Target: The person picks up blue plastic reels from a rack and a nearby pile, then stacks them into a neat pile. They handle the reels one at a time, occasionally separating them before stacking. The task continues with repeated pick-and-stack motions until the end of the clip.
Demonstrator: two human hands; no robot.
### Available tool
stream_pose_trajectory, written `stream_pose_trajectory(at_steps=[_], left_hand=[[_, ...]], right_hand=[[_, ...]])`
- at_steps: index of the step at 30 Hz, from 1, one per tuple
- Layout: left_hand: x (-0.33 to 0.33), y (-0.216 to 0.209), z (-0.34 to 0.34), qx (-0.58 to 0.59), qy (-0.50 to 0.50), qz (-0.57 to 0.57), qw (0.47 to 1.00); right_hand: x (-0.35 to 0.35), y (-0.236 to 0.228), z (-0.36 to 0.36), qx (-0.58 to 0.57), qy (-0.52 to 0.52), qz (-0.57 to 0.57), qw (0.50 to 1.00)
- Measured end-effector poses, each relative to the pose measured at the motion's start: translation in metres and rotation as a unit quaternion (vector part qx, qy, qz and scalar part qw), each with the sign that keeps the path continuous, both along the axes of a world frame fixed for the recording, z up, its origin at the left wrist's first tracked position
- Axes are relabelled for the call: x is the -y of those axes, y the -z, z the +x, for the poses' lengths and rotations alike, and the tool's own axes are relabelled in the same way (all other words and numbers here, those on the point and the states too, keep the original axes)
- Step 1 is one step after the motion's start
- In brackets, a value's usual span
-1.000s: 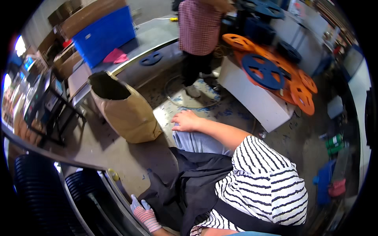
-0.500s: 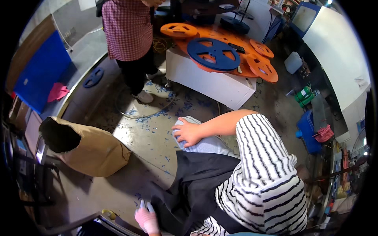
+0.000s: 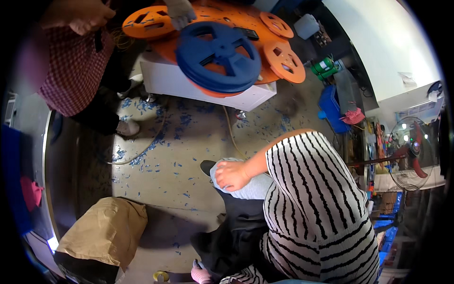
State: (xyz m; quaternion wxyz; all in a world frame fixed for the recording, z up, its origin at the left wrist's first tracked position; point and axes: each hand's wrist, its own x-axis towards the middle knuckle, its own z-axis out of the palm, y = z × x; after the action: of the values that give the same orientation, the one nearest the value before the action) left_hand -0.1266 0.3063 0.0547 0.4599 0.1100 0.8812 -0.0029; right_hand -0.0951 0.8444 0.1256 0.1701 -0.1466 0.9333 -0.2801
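My right hand (image 3: 231,175), bare, lies spread over my grey-clad knee (image 3: 255,187), holding nothing. At the lower edge shows my left hand (image 3: 201,274) in a pink knitted glove with grey fingertips. Its fingers are stretched out beside the black apron (image 3: 241,215), and nothing shows in them; part of the hand is cut off. Left of it stands a brown paper sack (image 3: 106,232), apart from both hands. Farther ahead, a stack of blue spoked plastic discs (image 3: 218,57) rests on an orange round top (image 3: 210,12).
A co-worker in a checked apron (image 3: 71,71) stands at the far left; a gloved hand (image 3: 179,14) reaches over an orange disc (image 3: 149,22). Blue scraps (image 3: 158,137) litter the floor. A hose crosses it. At right are a blue bin (image 3: 333,109), green cylinders (image 3: 324,67) and a fan (image 3: 411,154).
My view has shifted, so the sack sits lower and the orange top higher in the picture. A gloved hand has come in over the orange top. My right hand still rests on my knee.
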Motion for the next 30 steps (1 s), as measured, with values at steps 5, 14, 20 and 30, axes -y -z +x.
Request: stream_pose_trajectory(at_steps=[5, 14, 20, 30], left_hand=[[-0.064, -0.009, -0.003, -0.024, 0.299, 0.005, 0.954], [-0.265, -0.121, -0.015, 0.093, 0.241, 0.239, 0.936], [-0.254, -0.195, -0.130, 0.103, 0.173, 0.010, 0.979], [-0.391, -0.219, -0.161, 0.082, 0.063, 0.092, 0.990]], right_hand=[[0.021, -0.026, 0.068, 0.043, 0.093, -0.025, 0.994], [0.032, 0.010, 0.141, 0.207, 0.604, -0.156, 0.753], [-0.183, -0.050, 0.030, -0.151, 0.828, 0.087, 0.533], [-0.317, -0.051, 0.019, 0.010, 0.762, 0.106, 0.639]])
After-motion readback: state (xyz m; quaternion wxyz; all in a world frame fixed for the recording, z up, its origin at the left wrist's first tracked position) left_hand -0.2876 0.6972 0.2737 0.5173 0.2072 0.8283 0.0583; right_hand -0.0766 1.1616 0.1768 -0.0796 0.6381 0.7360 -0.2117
